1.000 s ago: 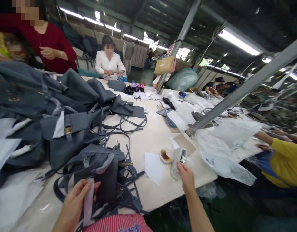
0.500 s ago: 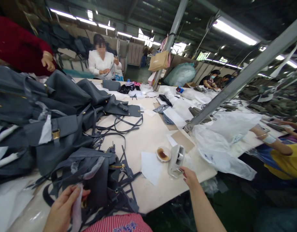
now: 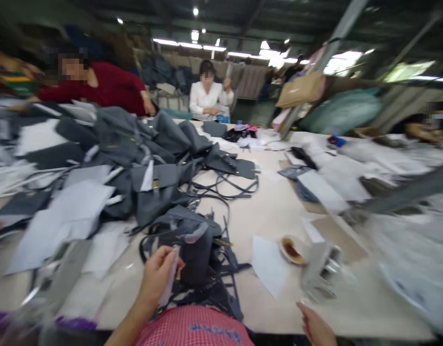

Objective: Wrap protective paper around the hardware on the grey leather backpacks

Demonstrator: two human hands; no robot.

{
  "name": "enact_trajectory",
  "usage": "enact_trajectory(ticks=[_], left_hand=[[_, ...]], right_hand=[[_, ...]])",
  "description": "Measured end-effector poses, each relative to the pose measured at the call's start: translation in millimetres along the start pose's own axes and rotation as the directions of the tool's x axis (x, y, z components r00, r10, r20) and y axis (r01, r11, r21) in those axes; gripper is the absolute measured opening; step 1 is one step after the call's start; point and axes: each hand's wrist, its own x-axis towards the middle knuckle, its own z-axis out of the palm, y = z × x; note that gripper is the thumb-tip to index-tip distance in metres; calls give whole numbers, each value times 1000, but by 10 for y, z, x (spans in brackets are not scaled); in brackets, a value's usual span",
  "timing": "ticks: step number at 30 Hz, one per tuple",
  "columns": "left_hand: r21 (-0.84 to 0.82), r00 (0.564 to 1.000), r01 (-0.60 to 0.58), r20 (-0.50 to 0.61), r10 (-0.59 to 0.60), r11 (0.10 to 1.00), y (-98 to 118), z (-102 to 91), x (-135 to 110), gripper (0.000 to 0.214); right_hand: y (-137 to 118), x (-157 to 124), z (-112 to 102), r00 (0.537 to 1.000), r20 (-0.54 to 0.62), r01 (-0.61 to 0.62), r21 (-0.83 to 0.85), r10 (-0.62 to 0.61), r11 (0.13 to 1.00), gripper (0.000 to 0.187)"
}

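Observation:
My left hand point(image 3: 157, 273) pinches a strip of pale tissue paper point(image 3: 170, 278) beside a small grey leather bag point(image 3: 196, 247) that stands near the table's front edge, its straps spilling around it. My right hand point(image 3: 315, 327) is low at the table's edge, fingers loosely apart, holding nothing. Just beyond it lies a white folded packet point(image 3: 320, 269) and a small dish with brown liquid point(image 3: 291, 250). A loose white sheet point(image 3: 270, 264) lies between the bag and the dish. The picture is smeared by head motion.
A heap of grey bags and white paper point(image 3: 127, 158) fills the left of the cream table point(image 3: 275, 211). A person in red point(image 3: 106, 86) leans in at the back left, another in white point(image 3: 208, 96) sits at the far end. Plastic sheeting point(image 3: 405, 245) lies right.
The view swung left and blurred. My right hand let go of the white packet and drew back to the table's edge. My left hand kept its pinch on the tissue paper.

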Motion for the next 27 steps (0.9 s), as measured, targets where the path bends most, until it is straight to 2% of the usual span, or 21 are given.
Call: enact_trajectory(ticks=[1,2,3,4,5,6,8,9,10,11,14,16,22,24,27], left_hand=[[-18,1000,-10,16,10,1000,-7,7,-26,39],[-27,1000,-6,17,6,1000,-20,12,-45,39],[-15,1000,-22,8,22,1000,-34,14,-62,37],[10,998,-55,7,55,998,-47,14,-82,34],[36,996,-84,4,84,996,-54,11,-107,31],[64,994,-112,8,111,992,-55,7,-137,27],[116,988,-157,23,155,981,-38,-5,-205,22],[143,984,-179,29,177,973,-24,-14,-235,20],[172,979,-204,30,202,964,-11,-25,-261,18],[199,973,-229,31,228,953,0,-37,-281,18],[251,958,-285,48,282,925,15,-75,-310,18],[268,950,-311,73,303,912,12,-97,-317,20],[379,916,-392,74,394,838,-88,-132,-335,25],[456,886,-442,86,456,773,-144,-140,-332,33],[578,796,-553,153,586,601,-186,-154,-319,35]], right_hand=[[-129,-137,107,993,117,-2,64,-6,998,29],[-300,-310,223,958,286,-57,198,-2,979,28],[-507,-521,340,882,468,-88,281,-56,956,30],[-736,-767,452,775,616,-73,315,-144,946,30],[-976,-1032,555,621,752,-42,314,-221,948,30],[-1211,-1298,652,482,834,-11,314,-270,949,30],[-1616,-1760,833,264,912,33,316,-313,948,30],[-1769,-1928,920,215,917,52,334,-337,941,31],[-1884,-2048,1004,189,914,90,348,-359,933,32],[-1962,-2120,1084,187,905,131,362,-381,923,34],[-2036,-2150,1277,242,865,256,379,-439,889,37],[-2022,-2114,1360,269,854,292,367,-445,883,38],[-1988,-2102,1441,302,871,354,274,-387,894,36],[-1985,-2097,1455,316,872,372,248,-373,895,35],[-1980,-2071,1478,333,872,402,213,-359,890,32]])
